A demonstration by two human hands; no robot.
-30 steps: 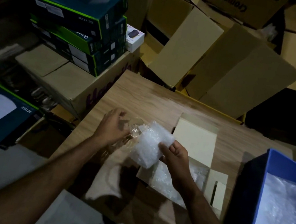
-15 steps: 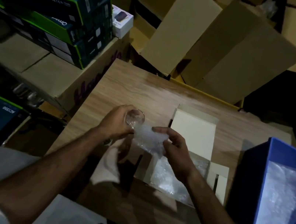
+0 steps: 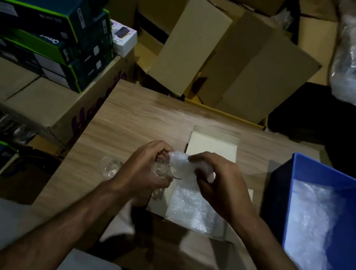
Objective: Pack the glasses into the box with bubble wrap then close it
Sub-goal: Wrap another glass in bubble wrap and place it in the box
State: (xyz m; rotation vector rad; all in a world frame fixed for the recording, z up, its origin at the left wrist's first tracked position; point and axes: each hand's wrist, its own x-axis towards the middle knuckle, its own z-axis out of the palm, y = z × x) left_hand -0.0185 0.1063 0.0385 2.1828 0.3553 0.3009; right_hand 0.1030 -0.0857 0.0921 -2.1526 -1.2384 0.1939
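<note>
Seen from the head camera, a clear glass is gripped in the curled fingers of the left hand, above the wooden surface. A piece of bubble wrap is pinched against the glass's rim by the right hand. Just beneath both hands, the open white box is lined with more bubble wrap. A second glass is lying on the surface left of the left hand. A blue bin holding wrap is set at the right.
</note>
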